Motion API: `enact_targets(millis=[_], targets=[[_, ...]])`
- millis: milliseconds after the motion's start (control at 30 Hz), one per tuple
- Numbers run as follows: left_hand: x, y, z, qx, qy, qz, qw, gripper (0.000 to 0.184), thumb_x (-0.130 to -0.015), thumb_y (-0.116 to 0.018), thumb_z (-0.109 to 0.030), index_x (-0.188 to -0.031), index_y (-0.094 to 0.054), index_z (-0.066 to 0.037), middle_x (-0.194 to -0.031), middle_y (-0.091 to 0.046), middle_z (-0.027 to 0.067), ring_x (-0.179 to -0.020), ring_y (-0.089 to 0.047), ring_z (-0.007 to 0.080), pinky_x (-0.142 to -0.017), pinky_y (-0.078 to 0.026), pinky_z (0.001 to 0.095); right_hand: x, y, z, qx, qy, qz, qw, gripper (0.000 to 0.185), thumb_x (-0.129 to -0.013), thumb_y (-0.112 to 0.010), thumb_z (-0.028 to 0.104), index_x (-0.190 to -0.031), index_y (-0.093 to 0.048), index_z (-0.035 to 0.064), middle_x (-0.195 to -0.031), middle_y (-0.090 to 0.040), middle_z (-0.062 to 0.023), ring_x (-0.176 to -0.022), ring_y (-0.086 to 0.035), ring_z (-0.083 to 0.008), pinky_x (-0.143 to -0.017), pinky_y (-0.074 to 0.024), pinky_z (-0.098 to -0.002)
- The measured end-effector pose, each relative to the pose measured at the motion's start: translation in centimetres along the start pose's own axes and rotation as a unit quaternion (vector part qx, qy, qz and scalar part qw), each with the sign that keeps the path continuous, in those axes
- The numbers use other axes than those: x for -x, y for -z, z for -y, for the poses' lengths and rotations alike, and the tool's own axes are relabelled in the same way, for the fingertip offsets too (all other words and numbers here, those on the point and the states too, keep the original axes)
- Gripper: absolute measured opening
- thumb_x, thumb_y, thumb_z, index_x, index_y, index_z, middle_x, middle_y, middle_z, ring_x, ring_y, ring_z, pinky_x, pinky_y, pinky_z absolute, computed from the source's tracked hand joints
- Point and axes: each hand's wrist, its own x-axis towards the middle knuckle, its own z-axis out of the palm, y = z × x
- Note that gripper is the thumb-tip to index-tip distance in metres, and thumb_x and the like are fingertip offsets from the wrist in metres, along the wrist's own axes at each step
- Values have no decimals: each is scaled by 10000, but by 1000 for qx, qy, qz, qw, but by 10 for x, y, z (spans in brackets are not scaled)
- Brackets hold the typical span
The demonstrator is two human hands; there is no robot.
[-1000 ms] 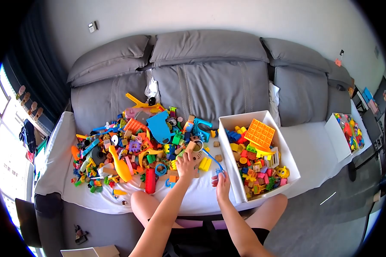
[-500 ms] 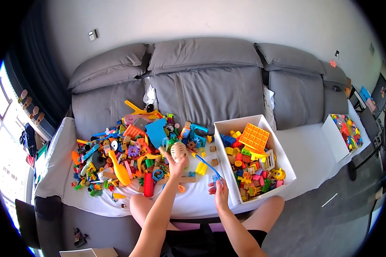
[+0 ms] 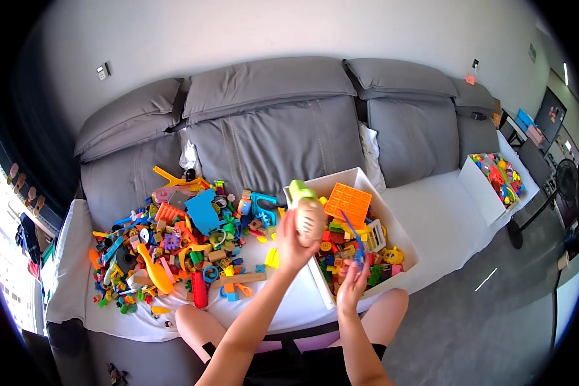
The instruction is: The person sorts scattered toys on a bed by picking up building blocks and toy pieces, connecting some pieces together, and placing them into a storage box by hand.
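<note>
Grey sofa (image 3: 270,138), two boxes (image 3: 323,282) (image 3: 481,190), left hand (image 3: 294,249) around one beige toy (image 3: 310,222), right hand (image 3: 351,288) around one blue toy (image 3: 358,252).

Legible text: none. Wall unit (image 3: 103,71): small pale face (any figures on it too small to resolve). Pale toy (image 3: 310,222): dark grooves, no letters made out. Dark panel (image 3: 551,113), far right: small marks, unreadable. Toy pile (image 3: 172,242), white box (image 3: 395,233): no readable lettering.

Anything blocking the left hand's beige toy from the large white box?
Nothing visible: in the left hand, the beige toy overlaps the rim of the large white box in view, left of the orange plate.
</note>
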Motion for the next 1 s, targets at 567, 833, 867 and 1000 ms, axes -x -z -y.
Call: enact_targets(millis=[567,833,867,1000], targets=[[5,-13,21,57,-38,128,989,320,-794,-568,-77,-1114,-564,-60,-1177,-515,202,-1091,-472,397,-908,-405,428,32,-31,7,212,302,185,911,304,-705,-532,-83,-981,-595,25,-951,-603,-139,-855,-597,-300,-755,-488,-362],[126,102,132,-273,65,121,952,315,-650,-585,-19,-945,-640,-111,-1056,-582,63,-1072,-488,272,-935,-343,450,49,-122,-121,381,112,385,833,464,-705,-539,5,-1163,-528,80,-1136,-529,-192,-933,-559,-359,-824,-467,-401],[131,115,137,-307,104,188,927,371,-656,-626,-81,-1018,-628,-158,-1150,-540,47,-1166,-415,265,-978,-276,520,45,-132,-126,418,114,382,816,499,-697,-551,12,-1184,-521,119,-1204,-480,-186,-947,-551,-368,-831,-467,-400],[111,149,132,-348,173,314,866,557,-628,-716,-219,-1163,-565,-244,-1334,-400,38,-1286,-265,289,-998,-235,573,29,-155,-158,562,135,402,710,551,-685,-583,23,-1179,-541,261,-1365,-341,-138,-1032,-507,-350,-846,-469,-377]])
